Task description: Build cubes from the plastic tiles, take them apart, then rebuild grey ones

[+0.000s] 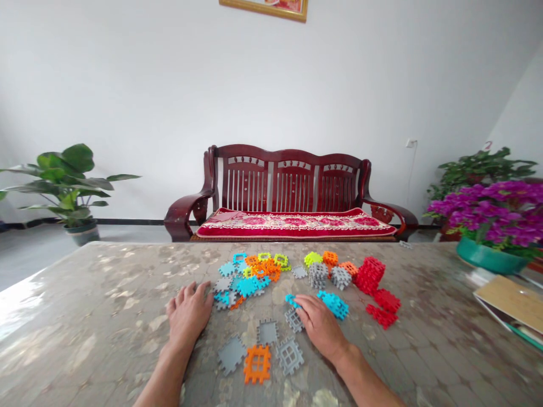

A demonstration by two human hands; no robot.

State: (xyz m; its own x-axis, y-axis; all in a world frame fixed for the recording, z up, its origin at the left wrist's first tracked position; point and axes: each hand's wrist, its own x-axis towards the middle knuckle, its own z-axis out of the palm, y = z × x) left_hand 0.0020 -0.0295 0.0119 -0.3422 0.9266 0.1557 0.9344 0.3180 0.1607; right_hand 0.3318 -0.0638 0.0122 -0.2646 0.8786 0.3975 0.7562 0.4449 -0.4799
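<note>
My left hand (190,310) lies palm down on the table with its fingers stretched out, holding nothing. A mixed pile of toothed plastic building tiles is just right of it, with a blue tile (248,286) on top. The fingers of my right hand (319,322) close on a small blue tile (291,300), partly hidden by them. Beside those fingers lies a grey window tile (293,320). Nearer to me are an orange window tile (257,364), another grey window tile (290,356) and two grey panels, one plain (232,354) and one framed (267,332).
Behind my right hand stand a blue stack (333,304), grey stacks (318,275) and red stacks (370,275). A teal flower pot (490,255) and a brown book or box (513,299) are at the right. Past the table (106,316) is a wooden bench (292,181).
</note>
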